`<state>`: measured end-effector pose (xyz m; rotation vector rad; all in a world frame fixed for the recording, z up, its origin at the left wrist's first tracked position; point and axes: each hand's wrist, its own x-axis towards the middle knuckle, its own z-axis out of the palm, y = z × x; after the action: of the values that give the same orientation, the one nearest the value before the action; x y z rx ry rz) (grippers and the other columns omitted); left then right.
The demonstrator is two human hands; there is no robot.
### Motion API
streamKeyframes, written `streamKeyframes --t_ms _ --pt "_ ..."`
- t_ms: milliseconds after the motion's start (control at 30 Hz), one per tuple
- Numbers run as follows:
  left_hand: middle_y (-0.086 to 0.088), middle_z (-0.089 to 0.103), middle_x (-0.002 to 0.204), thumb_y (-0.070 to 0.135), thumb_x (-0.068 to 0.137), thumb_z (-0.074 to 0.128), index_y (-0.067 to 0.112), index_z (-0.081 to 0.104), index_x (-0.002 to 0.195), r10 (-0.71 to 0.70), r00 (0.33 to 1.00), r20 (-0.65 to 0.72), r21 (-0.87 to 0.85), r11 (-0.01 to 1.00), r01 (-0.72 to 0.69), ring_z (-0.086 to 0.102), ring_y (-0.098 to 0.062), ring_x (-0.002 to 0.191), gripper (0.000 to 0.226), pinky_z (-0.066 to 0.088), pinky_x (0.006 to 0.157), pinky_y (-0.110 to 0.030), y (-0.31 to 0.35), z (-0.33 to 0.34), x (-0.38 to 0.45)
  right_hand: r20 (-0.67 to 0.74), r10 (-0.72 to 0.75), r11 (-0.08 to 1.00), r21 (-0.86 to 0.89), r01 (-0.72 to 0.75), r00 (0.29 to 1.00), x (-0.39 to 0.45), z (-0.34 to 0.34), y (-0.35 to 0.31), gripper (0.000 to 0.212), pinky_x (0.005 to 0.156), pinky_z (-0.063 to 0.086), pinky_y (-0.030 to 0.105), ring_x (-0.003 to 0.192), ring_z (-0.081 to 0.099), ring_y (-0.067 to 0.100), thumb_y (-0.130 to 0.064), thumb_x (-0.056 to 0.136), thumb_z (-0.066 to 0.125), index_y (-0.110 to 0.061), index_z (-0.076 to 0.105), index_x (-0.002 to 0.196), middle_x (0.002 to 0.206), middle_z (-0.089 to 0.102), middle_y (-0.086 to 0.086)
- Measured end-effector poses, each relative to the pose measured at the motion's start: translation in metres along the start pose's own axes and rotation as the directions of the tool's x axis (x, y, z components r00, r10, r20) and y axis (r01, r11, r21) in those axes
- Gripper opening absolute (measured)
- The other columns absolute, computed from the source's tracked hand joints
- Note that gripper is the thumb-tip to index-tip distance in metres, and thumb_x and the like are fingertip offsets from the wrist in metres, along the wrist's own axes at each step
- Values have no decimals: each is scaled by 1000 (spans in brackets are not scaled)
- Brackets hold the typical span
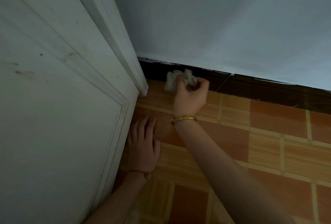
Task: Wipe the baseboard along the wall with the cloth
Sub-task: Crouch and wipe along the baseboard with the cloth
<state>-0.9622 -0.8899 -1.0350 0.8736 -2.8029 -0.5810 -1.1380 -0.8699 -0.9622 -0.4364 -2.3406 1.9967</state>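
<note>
The right hand (190, 96) grips a crumpled white cloth (179, 80), fingers curled round it, and holds it against the dark brown baseboard (259, 91) at the foot of the pale blue painted wall (223, 26). The cloth sits near the corner, just beside the white moulded door frame (129, 48). A yellow bracelet (183, 118) circles the right wrist. The left hand (143, 144) rests flat on the orange and tan tiled floor (268, 143), fingers straight, beside the white panelled door (53, 98). A red string (138, 171) circles the left wrist.
</note>
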Motion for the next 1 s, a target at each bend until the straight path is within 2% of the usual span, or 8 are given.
streamKeyframes --t_ms 167,300,433,600,700,833,933,1000 --pt "-9 46 149 24 89 41 14 51 142 1 1000 -14 -8 1000 -1 39 -29 136 55 37 110 -54 1 0 0 -107 -27 997 63 34 994 8 -14 -3 33 74 54 27 86 61 16 -19 74 80 -16 53 93 96 62 5" --pt "-11 47 147 24 88 42 13 49 138 19 999 -34 20 1000 -18 37 -31 134 52 38 108 -56 0 2 0 69 -82 996 47 79 994 -19 30 -7 35 71 50 24 79 58 14 -19 69 84 -13 53 85 88 60 5" --pt "-13 47 143 24 88 43 13 46 137 22 998 -55 23 1000 -21 38 -33 133 50 42 104 -57 -1 3 -1 134 -82 996 36 78 988 -27 50 -8 35 69 39 6 71 48 -2 -13 67 84 -10 51 77 86 55 3" --pt "-9 46 149 24 89 41 14 50 144 21 999 -24 -8 1000 -21 41 -31 136 56 37 111 -55 -1 1 -1 -29 4 1000 -9 -5 1000 3 5 -4 34 76 51 35 80 59 19 -24 68 83 -11 55 82 88 63 8" --pt "-8 46 149 24 89 40 15 48 145 7 1000 -18 -19 1000 -8 39 -29 136 56 38 110 -54 -1 1 -1 -149 30 999 39 -24 988 23 -28 -5 33 76 53 32 83 60 19 -23 70 82 -10 53 81 92 64 9" --pt "-8 46 148 24 89 41 16 48 144 7 1000 -16 -13 1000 -8 38 -28 136 56 38 109 -55 0 1 0 -166 -5 1000 13 8 986 25 -32 -1 34 62 49 19 72 56 12 -23 74 80 -10 48 78 87 62 9" --pt "-9 47 148 24 88 41 15 48 144 9 1000 -15 5 1000 -9 39 -29 135 57 39 108 -55 0 0 0 -80 -35 998 -52 31 996 12 -4 7 34 71 52 30 81 60 18 -25 71 81 -14 50 77 88 62 8" --pt "-9 47 148 24 87 42 15 49 143 8 1000 -23 19 1000 -7 39 -29 135 57 37 109 -53 0 0 0 21 -42 996 -81 44 999 0 19 14 34 71 49 24 78 57 14 -21 70 83 -14 50 77 88 61 6"
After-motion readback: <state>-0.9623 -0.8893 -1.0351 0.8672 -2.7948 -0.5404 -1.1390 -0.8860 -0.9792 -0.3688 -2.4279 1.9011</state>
